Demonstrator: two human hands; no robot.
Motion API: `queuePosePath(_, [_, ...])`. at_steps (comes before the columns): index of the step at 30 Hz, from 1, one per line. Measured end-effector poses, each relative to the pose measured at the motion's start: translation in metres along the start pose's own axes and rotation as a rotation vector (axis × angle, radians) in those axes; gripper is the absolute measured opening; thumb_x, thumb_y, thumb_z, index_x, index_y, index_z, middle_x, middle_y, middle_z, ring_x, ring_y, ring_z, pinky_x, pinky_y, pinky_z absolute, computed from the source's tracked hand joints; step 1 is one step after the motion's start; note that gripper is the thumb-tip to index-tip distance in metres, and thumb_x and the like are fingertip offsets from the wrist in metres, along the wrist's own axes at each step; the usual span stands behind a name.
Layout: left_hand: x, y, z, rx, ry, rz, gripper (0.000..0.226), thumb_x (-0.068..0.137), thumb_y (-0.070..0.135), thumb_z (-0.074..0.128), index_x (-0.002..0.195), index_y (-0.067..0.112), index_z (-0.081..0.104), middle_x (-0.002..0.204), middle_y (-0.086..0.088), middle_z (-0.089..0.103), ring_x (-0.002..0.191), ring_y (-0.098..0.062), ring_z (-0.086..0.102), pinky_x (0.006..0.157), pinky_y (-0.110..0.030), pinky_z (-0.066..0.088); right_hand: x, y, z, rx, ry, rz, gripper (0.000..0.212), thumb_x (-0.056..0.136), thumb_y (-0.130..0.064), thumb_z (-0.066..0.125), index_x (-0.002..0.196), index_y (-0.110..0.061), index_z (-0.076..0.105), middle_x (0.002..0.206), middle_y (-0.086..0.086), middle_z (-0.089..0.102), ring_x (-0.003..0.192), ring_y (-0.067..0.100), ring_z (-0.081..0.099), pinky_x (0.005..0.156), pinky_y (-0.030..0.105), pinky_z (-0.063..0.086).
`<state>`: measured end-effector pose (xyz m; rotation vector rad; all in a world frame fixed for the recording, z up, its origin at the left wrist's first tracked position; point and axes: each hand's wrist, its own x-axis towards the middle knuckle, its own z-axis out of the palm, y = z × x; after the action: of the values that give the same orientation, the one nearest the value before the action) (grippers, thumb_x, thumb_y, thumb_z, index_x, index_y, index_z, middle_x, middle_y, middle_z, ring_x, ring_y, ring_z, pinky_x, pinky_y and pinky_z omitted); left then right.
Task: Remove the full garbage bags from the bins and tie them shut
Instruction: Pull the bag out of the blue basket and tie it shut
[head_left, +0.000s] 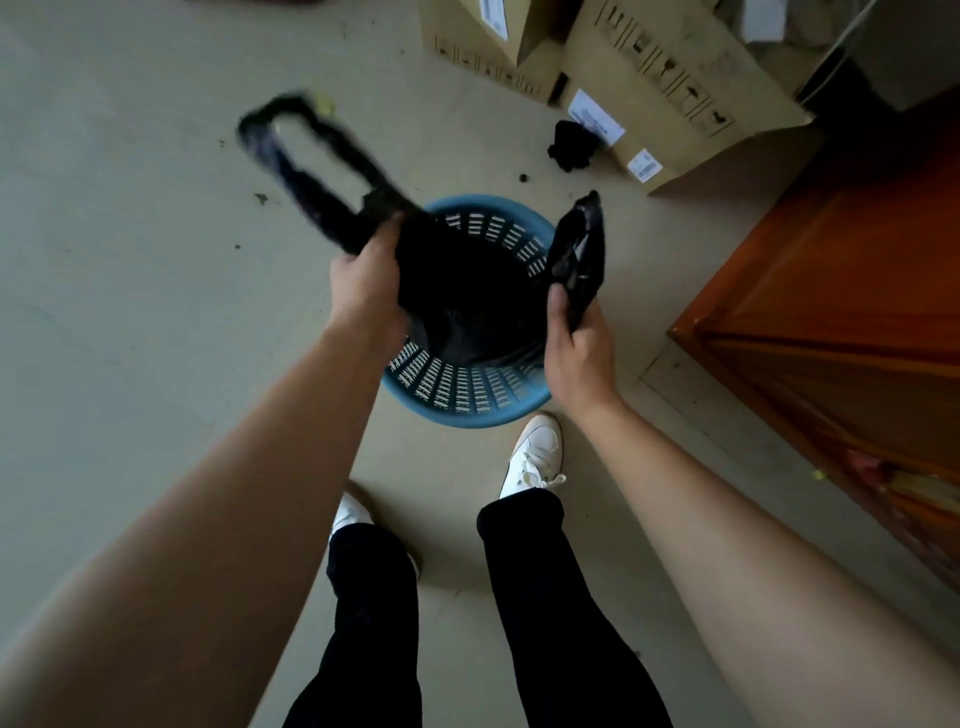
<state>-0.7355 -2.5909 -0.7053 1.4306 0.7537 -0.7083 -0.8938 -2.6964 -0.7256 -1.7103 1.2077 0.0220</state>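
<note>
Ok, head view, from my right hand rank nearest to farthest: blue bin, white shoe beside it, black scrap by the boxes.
1. blue bin, under the right hand
2. white shoe, at its near side
3. black scrap, beyond the bin

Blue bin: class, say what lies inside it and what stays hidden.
Inside the blue bin sits a black garbage bag, gripped at its raised top by the left hand and the right hand. The bag's dark plastic hides its contents and the bin's bottom.
</note>
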Motion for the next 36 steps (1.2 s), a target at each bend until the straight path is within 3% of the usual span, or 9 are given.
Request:
queuePosePath(3, [-0.036, 0.018, -0.017, -0.193, 0.122, -0.044, 0.020, 0.101, 0.028, 0.054, 0.088, 0.013, 0.053, 0.045, 0.005, 0.049, 0.039, -0.010, 0.047, 0.049, -0.023, 0.047, -0.019, -0.026, -0.015, 0.180, 0.029, 0.087, 0.043, 0.107, -0.034, 0.041, 0.140, -0.007, 0.047, 0.133, 0.005, 0.059, 0.121, 0.012, 0.054, 0.097, 0.014, 0.041])
queuePosePath(7, [-0.093, 0.057, -0.043, -0.169, 0.063, 0.003, 0.042, 0.089, 0.068, 0.052, 0.092, 0.026, 0.059, 0.071, 0.014, 0.056, 0.056, -0.003, 0.047, 0.059, -0.019, 0.043, -0.041, -0.071, -0.039, 0.250, -0.010, 0.091, 0.048, 0.100, -0.046, 0.052, 0.135, -0.014, 0.047, 0.125, -0.006, 0.058, 0.120, 0.009, 0.054, 0.099, 0.018, 0.041])
queuePosePath(9, [-0.117, 0.078, -0.062, -0.029, 0.089, 0.077, 0.035, 0.082, 0.055, 0.073, 0.099, 0.025, 0.065, 0.094, 0.013, 0.066, 0.083, -0.002, 0.062, 0.077, -0.020, 0.050, -0.051, -0.099, -0.055, 0.171, -0.031, 0.087, 0.050, 0.089, -0.049, 0.068, 0.122, -0.017, 0.050, 0.106, -0.014, 0.058, 0.104, 0.008, 0.058, 0.086, 0.017, 0.041])
queuePosePath(11, [-0.134, 0.096, -0.080, 0.116, 0.214, 0.166, 0.024, 0.081, 0.032, 0.081, 0.097, 0.020, 0.067, 0.087, 0.009, 0.066, 0.080, -0.006, 0.063, 0.069, -0.015, 0.051, -0.055, -0.120, -0.066, -0.024, -0.081, 0.040, 0.046, 0.083, -0.043, 0.077, 0.115, -0.016, 0.058, 0.097, -0.013, 0.061, 0.093, 0.011, 0.060, 0.079, 0.019, 0.041])
queuePosePath(17, [-0.187, 0.157, -0.136, -0.077, 0.556, 0.266, 0.028, 0.100, 0.039, 0.049, 0.082, 0.020, 0.057, 0.073, 0.007, 0.057, 0.066, -0.010, 0.059, 0.063, -0.023, 0.048, -0.106, -0.194, -0.054, -0.080, -0.203, -0.064, 0.033, 0.103, -0.038, 0.045, 0.094, -0.014, 0.066, 0.091, 0.004, 0.065, 0.093, 0.024, 0.058, 0.086, 0.035, 0.045])
queuePosePath(21, [-0.201, 0.178, -0.195, -0.502, 0.494, 0.166, 0.025, 0.103, 0.034, 0.041, 0.103, 0.009, 0.045, 0.069, -0.005, 0.073, 0.068, -0.021, 0.072, 0.060, -0.031, 0.059, -0.154, -0.218, -0.014, 0.109, -0.214, -0.054, 0.042, 0.105, -0.035, 0.041, 0.103, 0.003, 0.060, 0.099, 0.018, 0.066, 0.095, 0.032, 0.060, 0.083, 0.037, 0.044])
queuePosePath(25, [-0.200, 0.174, -0.269, -0.571, 0.427, 0.116, 0.026, 0.101, 0.033, 0.051, 0.095, 0.008, 0.047, 0.054, -0.003, 0.068, 0.060, -0.022, 0.071, 0.068, -0.036, 0.059, -0.205, -0.226, 0.037, 0.140, -0.203, -0.068, 0.036, 0.106, -0.031, 0.043, 0.101, -0.004, 0.066, 0.096, 0.008, 0.065, 0.088, 0.020, 0.058, 0.077, 0.026, 0.039])
queuePosePath(30, [-0.183, 0.159, -0.347, -0.247, 0.309, 0.208, 0.020, 0.086, 0.010, 0.068, 0.095, 0.011, 0.050, 0.056, 0.004, 0.052, 0.052, -0.013, 0.058, 0.062, -0.028, 0.052, -0.250, -0.225, 0.092, 0.170, -0.091, -0.036, 0.031, 0.105, -0.033, 0.044, 0.087, -0.017, 0.063, 0.091, 0.000, 0.064, 0.093, 0.021, 0.060, 0.079, 0.025, 0.041])
queuePosePath(36, [-0.154, 0.146, -0.396, -0.027, 0.076, 0.216, 0.010, 0.090, 0.014, 0.056, 0.081, 0.011, 0.052, 0.062, 0.002, 0.053, 0.057, -0.012, 0.055, 0.069, -0.029, 0.043, -0.254, -0.219, 0.148, 0.115, -0.047, -0.074, 0.045, 0.105, -0.040, 0.042, 0.103, -0.001, 0.065, 0.100, 0.005, 0.069, 0.100, 0.023, 0.064, 0.090, 0.030, 0.048])
